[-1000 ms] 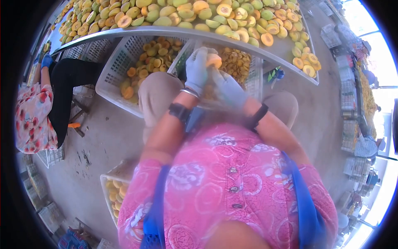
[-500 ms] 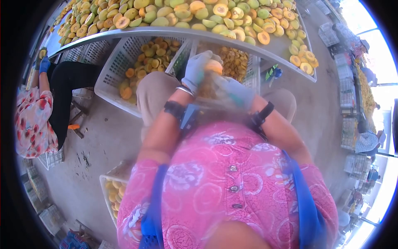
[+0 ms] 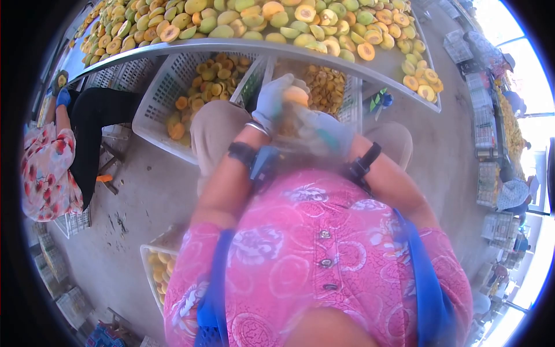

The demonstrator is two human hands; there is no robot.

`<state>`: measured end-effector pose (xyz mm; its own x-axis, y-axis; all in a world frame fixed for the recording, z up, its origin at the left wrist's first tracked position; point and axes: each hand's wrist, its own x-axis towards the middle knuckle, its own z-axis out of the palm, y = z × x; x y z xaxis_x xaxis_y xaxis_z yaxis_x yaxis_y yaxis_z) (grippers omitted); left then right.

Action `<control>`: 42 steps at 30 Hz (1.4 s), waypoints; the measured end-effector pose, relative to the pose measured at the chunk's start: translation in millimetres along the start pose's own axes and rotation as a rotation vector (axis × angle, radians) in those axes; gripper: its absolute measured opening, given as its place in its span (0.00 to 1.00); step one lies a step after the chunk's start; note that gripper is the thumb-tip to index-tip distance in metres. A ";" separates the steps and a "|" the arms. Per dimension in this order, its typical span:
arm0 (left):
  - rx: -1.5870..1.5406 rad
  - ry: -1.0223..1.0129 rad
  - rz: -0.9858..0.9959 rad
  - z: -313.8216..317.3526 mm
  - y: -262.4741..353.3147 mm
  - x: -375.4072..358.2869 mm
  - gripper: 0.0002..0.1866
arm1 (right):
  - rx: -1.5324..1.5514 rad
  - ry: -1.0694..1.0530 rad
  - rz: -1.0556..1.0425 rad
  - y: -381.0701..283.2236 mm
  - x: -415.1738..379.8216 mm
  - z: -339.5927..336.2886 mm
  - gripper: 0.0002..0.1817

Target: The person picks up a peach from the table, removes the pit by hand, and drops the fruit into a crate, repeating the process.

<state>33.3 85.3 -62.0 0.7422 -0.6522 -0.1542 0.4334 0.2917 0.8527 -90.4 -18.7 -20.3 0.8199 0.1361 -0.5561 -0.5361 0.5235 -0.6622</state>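
Note:
My left hand [image 3: 270, 104], in a pale glove with a green patch, is closed around an orange peach [image 3: 296, 95] above the crates. Close against it on the right is my right hand [image 3: 332, 132], gloved too and smeared by motion, so its fingers and anything in them cannot be made out. Below the hands stands a white crate [image 3: 354, 107] with brownish-yellow pieces [image 3: 325, 89], perhaps peelings or pits. Left of it, another white crate [image 3: 151, 107] holds peach halves [image 3: 217, 81].
A metal-edged table [image 3: 219, 44] heaped with cut peaches [image 3: 231, 17] runs across the front. On the left sits a co-worker [image 3: 49, 168] with a blue glove. A crate of yellow fruit [image 3: 159, 266] stands on the floor behind. Other people and stacked crates [image 3: 483, 115] line the right.
My right hand stays blurred beside the peach; my left hand keeps its hold with hardly any shift. At the far left, the co-worker's hands have moved slightly.

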 end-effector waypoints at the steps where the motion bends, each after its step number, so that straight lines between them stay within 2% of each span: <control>1: -0.180 -0.012 -0.096 -1.7 -3.1 1.7 0.18 | -0.092 -0.063 -0.022 -0.1 0.8 -3.1 0.15; 2: -0.358 -0.023 -0.194 -1.7 -3.6 0.9 0.18 | -0.085 -0.063 -0.022 2.3 2.8 -6.9 0.15; 3: -0.354 -0.024 -0.195 -0.7 -3.0 0.3 0.18 | -0.207 -0.024 -0.042 3.0 6.4 -11.3 0.15; 4: -0.149 0.008 -0.079 1.2 -2.3 -0.4 0.18 | -0.330 0.015 -0.065 2.7 8.5 -14.1 0.15; 5: 0.054 0.040 0.038 3.1 -1.2 -1.5 0.18 | -0.329 0.015 -0.070 -1.4 3.1 -7.7 0.15; 7: 0.066 0.033 0.055 3.6 0.7 -3.3 0.19 | -0.077 0.023 0.096 -10.7 -11.7 10.7 0.15; 9: 0.078 0.028 0.066 1.9 0.4 -3.8 0.19 | -0.087 0.003 0.078 -9.6 -11.4 9.8 0.15; 11: -0.338 -0.045 -0.197 -0.2 -3.2 -3.5 0.19 | -0.091 -0.013 0.057 -2.9 -7.1 1.3 0.15; 12: -0.333 -0.047 -0.202 0.6 -4.8 -4.4 0.19 | -0.032 -0.050 0.103 4.0 0.9 -8.5 0.15; 14: 0.023 0.032 -0.047 2.0 -5.2 -2.6 0.20 | 0.022 -0.093 0.143 4.8 3.1 -17.9 0.15; 16: 0.069 0.018 -0.001 0.0 -9.3 -2.1 0.20 | 0.299 -0.262 0.285 -1.1 -8.3 -16.2 0.14; 18: 0.115 0.005 0.044 0.4 -10.4 -3.6 0.20 | 0.321 -0.340 0.288 -0.8 -7.2 -20.1 0.14; 20: -0.414 0.056 -0.274 1.7 -11.6 -6.2 0.22 | 0.346 -0.419 0.288 2.1 -3.8 -22.5 0.13; 21: -0.411 0.056 -0.276 1.2 -11.4 -6.6 0.22 | 0.205 -0.291 0.223 4.3 -0.6 -22.1 0.13; 22: -0.323 0.012 -0.247 0.0 -10.9 -6.8 0.22 | 0.063 -0.164 0.157 6.1 2.8 -23.1 0.14; 23: -0.236 -0.031 -0.215 -1.1 -10.2 -7.1 0.23 | 0.061 -0.166 0.155 9.7 7.7 -31.4 0.14; 24: -0.235 -0.031 -0.213 -0.9 -8.3 -7.4 0.23 | 0.086 -0.241 0.161 12.9 11.7 -41.9 0.14; 25: -0.070 -0.120 -0.140 -0.1 -5.7 -6.8 0.22 | 0.111 -0.316 0.167 15.2 14.2 -52.9 0.15; 26: 0.094 -0.208 -0.067 0.9 -3.6 -6.1 0.20 | 0.110 -0.317 0.166 7.8 4.2 -47.8 0.15; 27: 0.094 -0.209 -0.067 1.1 -2.6 -5.4 0.20 | 0.085 -0.258 0.147 -4.9 -14.3 -33.4 0.16; 29: 0.328 -0.370 0.011 3.0 -2.7 -3.9 0.17 | 0.061 -0.193 0.126 -21.4 -40.3 -9.6 0.18; 31: 0.358 -0.368 0.017 6.8 -6.3 -5.2 0.16 | -0.046 -0.022 0.120 -29.3 -51.9 5.1 0.14; 32: 0.392 -0.359 0.022 7.7 -7.5 -5.7 0.16 | -0.048 -0.021 0.120 -26.8 -48.3 0.5 0.14; 33: 0.392 -0.358 0.022 8.0 -8.9 -6.5 0.16 | 0.085 -0.067 0.152 -20.6 -41.2 -6.7 0.14; 34: 0.267 -0.327 -0.030 7.6 -10.5 -8.2 0.16 | 0.222 -0.114 0.185 -14.4 -36.5 -12.2 0.15; 35: 0.143 -0.296 -0.079 7.4 -11.4 -9.2 0.17 | 0.225 -0.118 0.183 -12.2 -35.2 -11.1 0.15; 38: 0.048 -0.241 -0.047 5.5 -14.4 -11.7 0.15 | 0.080 -0.013 0.130 -9.1 -28.5 -13.6 0.15; 40: 0.136 -0.219 -0.024 7.9 -11.9 -11.8 0.14 | -0.109 -0.199 0.068 -4.3 -18.8 -30.9 0.15; 42: 0.221 -0.197 -0.001 9.4 -7.8 -13.8 0.13 | -0.035 -0.218 0.122 -9.3 -25.5 -29.3 0.15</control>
<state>14.9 85.4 -61.9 0.6191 -0.7818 -0.0738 0.2966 0.1458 0.9438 -112.2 -51.6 -14.7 0.7703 0.3770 -0.5142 -0.6376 0.4630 -0.6157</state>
